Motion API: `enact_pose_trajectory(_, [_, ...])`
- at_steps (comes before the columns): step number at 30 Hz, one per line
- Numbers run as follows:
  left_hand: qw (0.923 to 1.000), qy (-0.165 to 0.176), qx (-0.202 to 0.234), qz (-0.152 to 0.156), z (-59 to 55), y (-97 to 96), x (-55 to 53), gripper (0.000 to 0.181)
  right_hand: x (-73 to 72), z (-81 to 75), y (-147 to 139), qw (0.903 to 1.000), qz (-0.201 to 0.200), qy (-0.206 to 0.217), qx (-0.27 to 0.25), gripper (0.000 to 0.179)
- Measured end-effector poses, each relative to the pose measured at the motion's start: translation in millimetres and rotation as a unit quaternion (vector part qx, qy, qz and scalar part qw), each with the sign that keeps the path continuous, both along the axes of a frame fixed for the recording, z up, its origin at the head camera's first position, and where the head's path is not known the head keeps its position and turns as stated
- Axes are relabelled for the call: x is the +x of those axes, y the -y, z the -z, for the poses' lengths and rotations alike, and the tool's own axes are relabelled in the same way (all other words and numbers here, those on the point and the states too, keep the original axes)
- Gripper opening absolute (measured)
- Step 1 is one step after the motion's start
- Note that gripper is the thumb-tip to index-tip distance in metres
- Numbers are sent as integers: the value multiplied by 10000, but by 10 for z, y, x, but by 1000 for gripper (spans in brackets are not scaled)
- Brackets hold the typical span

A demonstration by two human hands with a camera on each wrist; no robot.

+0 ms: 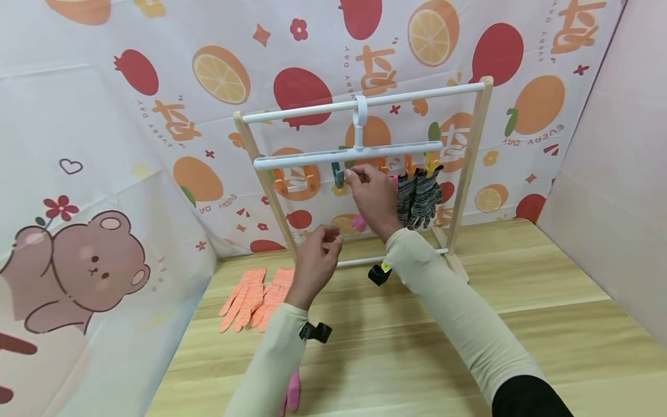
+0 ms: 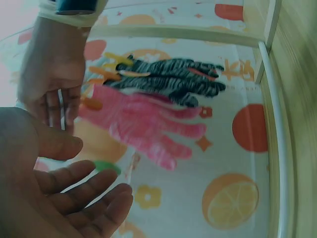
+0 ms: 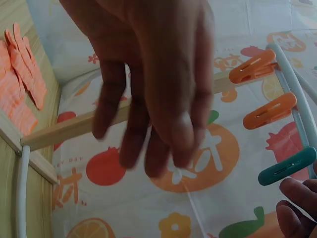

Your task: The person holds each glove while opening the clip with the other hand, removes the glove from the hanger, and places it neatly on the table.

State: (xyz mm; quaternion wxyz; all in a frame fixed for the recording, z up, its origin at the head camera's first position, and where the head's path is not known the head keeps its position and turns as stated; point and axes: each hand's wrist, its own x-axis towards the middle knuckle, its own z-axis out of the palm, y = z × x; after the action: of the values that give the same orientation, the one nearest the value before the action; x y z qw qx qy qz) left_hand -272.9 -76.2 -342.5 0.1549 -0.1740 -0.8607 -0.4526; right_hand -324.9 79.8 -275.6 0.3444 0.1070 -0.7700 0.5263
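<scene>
My right hand (image 1: 374, 197) is raised under the white hanger (image 1: 307, 157), its thumb and fingertips close beside a green clip (image 3: 287, 166). Whether the fingertips touch the clip cannot be seen clearly. Lower and to the left, my left hand (image 1: 316, 263) is in the air with loosely bent fingers and nothing in it; it looms large in the right wrist view. Two orange clips (image 3: 270, 110) hang without gloves at the hanger's left. On its right side, a pink glove (image 2: 143, 121) and dark grey striped gloves (image 2: 168, 74) hang from orange and yellow clips.
The hanger hooks onto the top bar (image 1: 417, 95) of a wood-and-white rack. Orange gloves (image 1: 255, 298) lie on the wooden table (image 1: 396, 365) at the left. Part of a pink glove (image 1: 293, 392) shows beside my left forearm. A fruit-patterned cloth (image 1: 323, 46) stands behind the rack.
</scene>
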Motion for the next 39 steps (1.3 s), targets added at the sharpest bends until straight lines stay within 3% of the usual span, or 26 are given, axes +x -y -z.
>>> enact_pose_trajectory(5, [9998, 195, -65, -49, -36, -241, -130, 35, -11, -6, -131, 9981, 360, -500, -6, 20])
enact_pose_trajectory(11, [9997, 105, -39, -235, -67, -436, -310, 40, 25, -19, -346, 9905, 943, -945, -318, 18])
enact_pose_trajectory(17, [9997, 151, 141, -115, -206, -617, -415, 43, 51, 32, -496, 9932, 1041, -512, -101, 19])
enact_pose_trajectory(23, [9996, 73, 170, -231, -349, -737, -557, 41, -6, 46, -498, 9965, 794, -86, 227, 21])
enact_pose_trajectory(30, [9981, -124, 285, -538, -421, -762, -722, 25, -24, 42, -471, 9988, 478, 110, 18, 18])
enact_pose_trajectory(39, [9964, 152, 732, -400, -435, -748, -789, 18, -91, 48, -514, 9930, -395, 1113, 95, 45])
